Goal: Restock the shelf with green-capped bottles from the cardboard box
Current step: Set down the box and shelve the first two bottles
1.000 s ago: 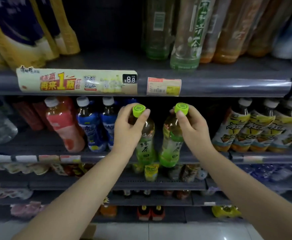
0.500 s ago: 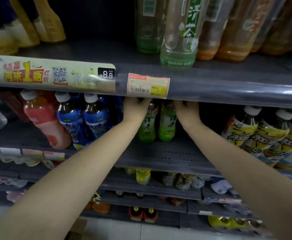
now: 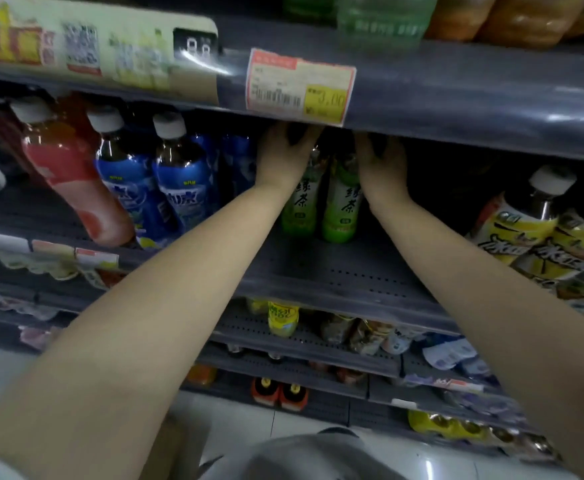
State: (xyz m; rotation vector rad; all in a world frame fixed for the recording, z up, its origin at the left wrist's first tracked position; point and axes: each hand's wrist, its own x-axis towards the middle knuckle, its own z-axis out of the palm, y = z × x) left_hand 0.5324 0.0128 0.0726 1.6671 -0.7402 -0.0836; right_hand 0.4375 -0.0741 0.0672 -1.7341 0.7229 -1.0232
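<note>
At the far left of the shelf (image 3: 335,271) a red bottle (image 3: 72,174) with a white cap leans to the left. Just beside it stand two blue bottles (image 3: 152,181), also white-capped and tilted the same way, with more blue labels dim behind them.

Next comes the left hand (image 3: 285,150), reached deep under the upper shelf edge (image 3: 457,95). It grips the top of the left green bottle (image 3: 302,202); the fingertips and the cap are hidden in shadow behind the shelf edge. That bottle stands upright on the shelf, well back from the front lip, and touches the right green bottle (image 3: 342,206) at its side. The right hand (image 3: 380,161) wraps the neck of this second bottle in the same way, with its fingers likewise lost in the dark. Both bottoms appear to rest on the perforated shelf floor.

Above the two hands a price tag (image 3: 299,86) with a yellow corner hangs on the upper shelf edge, and to its left a long promotional strip (image 3: 93,46) is blurred.

To the right, past a dark gap, yellow bottles (image 3: 540,233) with white caps lean on the same shelf.

Lower shelves carry small yellow and orange drinks, too blurred to tell apart.
</note>
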